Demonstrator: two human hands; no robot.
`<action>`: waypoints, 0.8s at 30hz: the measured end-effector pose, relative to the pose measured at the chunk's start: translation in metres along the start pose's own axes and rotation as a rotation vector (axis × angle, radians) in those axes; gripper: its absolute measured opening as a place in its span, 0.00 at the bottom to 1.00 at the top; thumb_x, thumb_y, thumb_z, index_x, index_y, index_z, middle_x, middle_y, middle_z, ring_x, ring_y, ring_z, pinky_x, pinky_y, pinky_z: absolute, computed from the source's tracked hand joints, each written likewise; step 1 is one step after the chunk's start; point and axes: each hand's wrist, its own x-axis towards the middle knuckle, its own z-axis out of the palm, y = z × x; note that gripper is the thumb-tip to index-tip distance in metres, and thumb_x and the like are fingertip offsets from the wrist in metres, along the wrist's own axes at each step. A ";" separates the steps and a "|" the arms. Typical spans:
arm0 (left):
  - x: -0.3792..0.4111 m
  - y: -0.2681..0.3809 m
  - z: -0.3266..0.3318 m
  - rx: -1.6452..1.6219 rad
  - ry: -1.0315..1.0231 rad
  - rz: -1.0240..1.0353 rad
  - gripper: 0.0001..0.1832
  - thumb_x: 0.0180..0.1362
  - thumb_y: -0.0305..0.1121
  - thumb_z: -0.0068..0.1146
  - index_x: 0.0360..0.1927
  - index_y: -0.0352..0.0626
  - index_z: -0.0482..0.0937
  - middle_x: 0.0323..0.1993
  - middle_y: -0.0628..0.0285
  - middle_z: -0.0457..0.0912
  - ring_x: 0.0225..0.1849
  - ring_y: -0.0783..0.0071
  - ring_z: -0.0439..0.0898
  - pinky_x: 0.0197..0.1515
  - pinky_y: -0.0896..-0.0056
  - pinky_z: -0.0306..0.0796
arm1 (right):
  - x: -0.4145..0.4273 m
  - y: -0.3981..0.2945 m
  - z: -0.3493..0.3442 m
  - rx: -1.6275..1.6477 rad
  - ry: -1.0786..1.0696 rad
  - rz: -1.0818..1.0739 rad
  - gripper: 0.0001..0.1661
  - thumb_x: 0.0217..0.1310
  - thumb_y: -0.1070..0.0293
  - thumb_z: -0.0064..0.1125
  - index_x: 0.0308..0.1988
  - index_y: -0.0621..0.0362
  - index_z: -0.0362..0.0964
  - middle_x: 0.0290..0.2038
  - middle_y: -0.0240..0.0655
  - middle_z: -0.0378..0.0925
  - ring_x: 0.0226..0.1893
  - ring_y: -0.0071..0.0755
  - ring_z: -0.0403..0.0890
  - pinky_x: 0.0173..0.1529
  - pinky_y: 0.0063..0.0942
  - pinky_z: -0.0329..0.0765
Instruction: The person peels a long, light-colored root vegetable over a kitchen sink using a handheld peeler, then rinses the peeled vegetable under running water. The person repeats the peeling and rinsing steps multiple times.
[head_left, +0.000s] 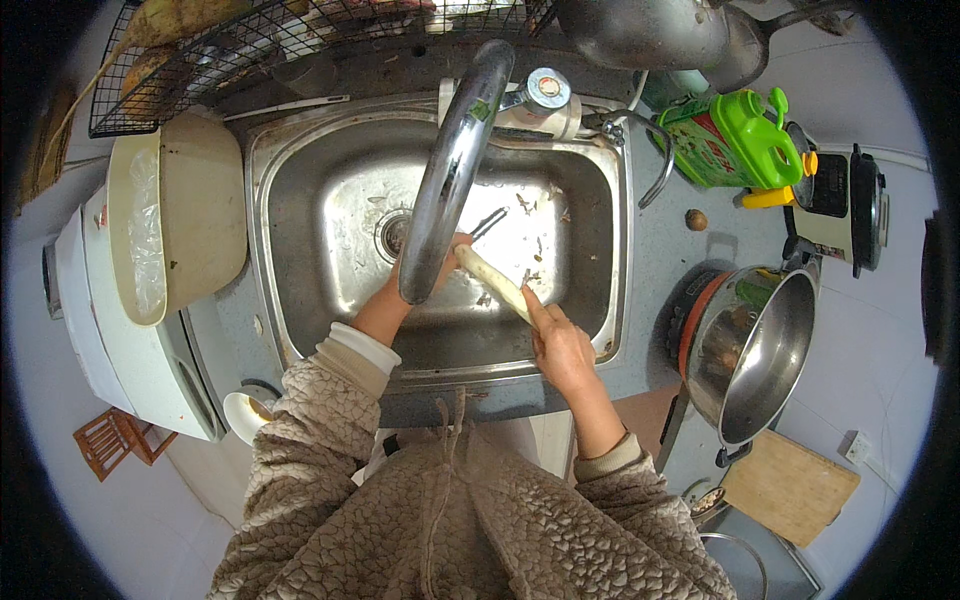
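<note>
My right hand (562, 346) grips the lower end of a long, pale, peeled root vegetable (496, 283), with the thumb laid along it. The root slants up and left over the stainless steel sink (352, 172). At its upper end is my left hand (453, 261), partly hidden behind the chrome faucet spout (457, 165). A slim dark tool (489, 223), possibly a peeler, shows just beyond the left fingers. Whether those fingers hold it or the root cannot be seen. Dark peel scraps (523, 202) are scattered on the sink floor.
A cream plastic bin (202, 217) stands left of the sink, with a white bowl (244, 416) nearer me. On the right are a green jug (739, 142), a steel pot (727, 352) and a wooden cutting board (791, 484). A wire basket (247, 60) spans the back.
</note>
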 end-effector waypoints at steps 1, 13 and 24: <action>0.003 0.011 -0.004 0.053 -0.025 -0.013 0.14 0.58 0.28 0.51 0.47 0.40 0.79 0.35 0.58 0.83 0.35 0.78 0.80 0.40 0.79 0.73 | 0.000 0.001 0.001 -0.002 0.008 -0.004 0.39 0.51 0.79 0.51 0.63 0.41 0.58 0.34 0.42 0.73 0.30 0.48 0.78 0.33 0.42 0.74; 0.000 -0.037 0.019 -0.138 0.153 0.126 0.12 0.55 0.29 0.55 0.44 0.40 0.81 0.37 0.59 0.83 0.37 0.77 0.81 0.43 0.78 0.73 | 0.000 0.002 0.001 -0.188 0.081 -0.057 0.40 0.48 0.81 0.51 0.62 0.40 0.61 0.31 0.38 0.72 0.29 0.42 0.79 0.31 0.38 0.77; -0.001 0.010 -0.003 -0.109 -0.043 -0.051 0.15 0.56 0.27 0.54 0.47 0.37 0.78 0.39 0.56 0.83 0.41 0.73 0.81 0.48 0.76 0.73 | -0.001 0.004 0.001 -0.180 0.017 -0.013 0.41 0.48 0.80 0.52 0.63 0.40 0.59 0.32 0.38 0.72 0.29 0.42 0.79 0.31 0.37 0.77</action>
